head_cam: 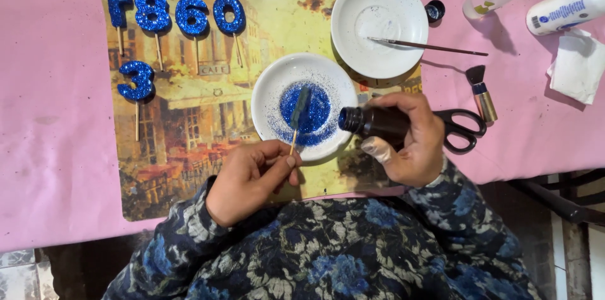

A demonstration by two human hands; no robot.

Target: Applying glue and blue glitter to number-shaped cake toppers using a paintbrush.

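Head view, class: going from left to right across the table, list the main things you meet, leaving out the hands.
Glitter shapes on sticks → plate of blue glitter → white plate with paintbrush → scissors → white bottle

The glitter-coated figure (300, 106) on a thin wooden stick (293, 141) looks rough and sparkling; the loose blue glitter (307, 113) beneath it is grainy on a smooth, glossy white ceramic plate (268, 95); the second white plate (379, 26) has the same glazed sheen; the dark bottle (378, 123) in the right hand (409, 142) appears to be glossy plastic or glass, which one cannot be told; the finished glitter numbers (173, 15) are coarse and glinting on pale wooden sticks; the placemat (183, 149) is printed with a slight sheen; the pink table cover (50, 117) looks matt and a little creased; the scissors (463, 126) have black plastic handles; the sleeves are soft floral cloth.
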